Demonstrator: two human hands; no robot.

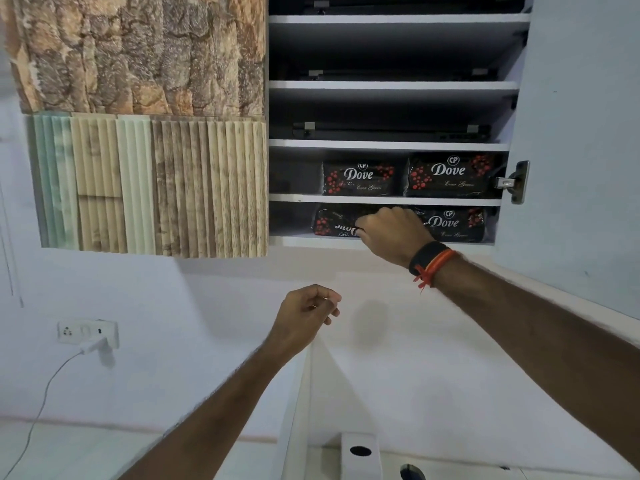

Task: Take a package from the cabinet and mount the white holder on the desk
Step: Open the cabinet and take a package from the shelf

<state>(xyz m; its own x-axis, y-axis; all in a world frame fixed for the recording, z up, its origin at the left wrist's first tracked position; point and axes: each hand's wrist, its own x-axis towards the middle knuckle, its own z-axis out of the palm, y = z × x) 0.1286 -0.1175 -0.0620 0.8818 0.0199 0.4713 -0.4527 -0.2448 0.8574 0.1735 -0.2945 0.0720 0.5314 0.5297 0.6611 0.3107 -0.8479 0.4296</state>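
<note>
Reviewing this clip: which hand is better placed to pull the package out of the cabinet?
Right. The right hand is already up on the bottom shelf, fingers closed on the left package. The left hand hangs loosely curled and empty below the cabinet, away from any package.

bottom shelf (298, 240), left end: open gap beside the left package (334, 221).
bottom shelf, middle: right hand (391, 232) fills the space between the packages.
right edge: open door (581, 140) and hinge (514, 181) narrow entry.
</note>
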